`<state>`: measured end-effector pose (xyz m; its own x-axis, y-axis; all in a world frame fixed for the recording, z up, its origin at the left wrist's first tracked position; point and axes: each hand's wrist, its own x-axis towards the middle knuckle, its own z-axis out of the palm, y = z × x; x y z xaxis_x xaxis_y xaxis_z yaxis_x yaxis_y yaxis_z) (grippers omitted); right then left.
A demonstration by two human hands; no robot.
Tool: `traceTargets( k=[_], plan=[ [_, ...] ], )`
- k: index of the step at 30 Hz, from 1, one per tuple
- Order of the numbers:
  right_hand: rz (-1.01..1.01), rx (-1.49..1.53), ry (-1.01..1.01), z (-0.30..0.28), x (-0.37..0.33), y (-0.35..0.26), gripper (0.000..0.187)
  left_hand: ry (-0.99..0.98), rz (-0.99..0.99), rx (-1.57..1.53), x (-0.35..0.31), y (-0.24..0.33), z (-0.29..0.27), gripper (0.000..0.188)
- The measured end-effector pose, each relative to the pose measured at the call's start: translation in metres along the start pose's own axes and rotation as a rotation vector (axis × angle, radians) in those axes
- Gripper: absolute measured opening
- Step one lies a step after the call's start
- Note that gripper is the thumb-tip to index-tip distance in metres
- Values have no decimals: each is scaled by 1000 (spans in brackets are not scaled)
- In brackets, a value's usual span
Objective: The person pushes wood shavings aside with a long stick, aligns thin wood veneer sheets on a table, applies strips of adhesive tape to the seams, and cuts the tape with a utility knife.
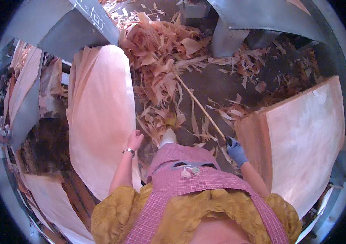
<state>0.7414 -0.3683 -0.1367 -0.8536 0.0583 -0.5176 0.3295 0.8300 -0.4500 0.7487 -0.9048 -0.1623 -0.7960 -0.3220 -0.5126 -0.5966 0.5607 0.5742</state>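
Observation:
My right hand (236, 152), in a blue glove, is closed around the near end of a long thin wooden pole (200, 106). The pole slants away to the left, and its far end meets a heap of reddish wood veneer scraps (152, 49); whether a tool head lies there is hidden. My bare left hand (134, 141), a metal-banded watch on its wrist, hangs beside the right edge of a tall stack of pale veneer sheets (101, 101). Its fingers look loosely bent, with nothing in them; I cannot tell whether it touches the stack.
Another thick veneer stack (303, 134) stands close on my right. Grey metal frames (79, 24) rise at the far left and far right. Loose scraps (246, 61) are strewn over the dark floor (205, 81), also around my foot. More sheets (55, 199) lie at the lower left.

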Motion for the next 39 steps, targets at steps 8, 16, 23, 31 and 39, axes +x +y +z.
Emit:
traceTargets(
  k=[8, 16, 23, 31, 39],
  plan=[
    [-203, -20, 350, -61, -4, 3, 35, -130, 63, 217, -170, -20, 60, 47],
    [-418, -203, 13, 18, -65, 88, 33, -138, -1, 97, -226, -76, 71, 48],
    [-405, -371, 6, -107, -265, 122, 34, -160, -48, 60, -236, -132, 100, 49],
    [-447, -1253, 497, -279, -251, 107, 40, -69, -153, -194, -261, -189, 165, 50],
    [-76, -1079, 540, -383, 125, 110, 35, 42, -412, -295, -345, -145, 213, 45]
  ],
)
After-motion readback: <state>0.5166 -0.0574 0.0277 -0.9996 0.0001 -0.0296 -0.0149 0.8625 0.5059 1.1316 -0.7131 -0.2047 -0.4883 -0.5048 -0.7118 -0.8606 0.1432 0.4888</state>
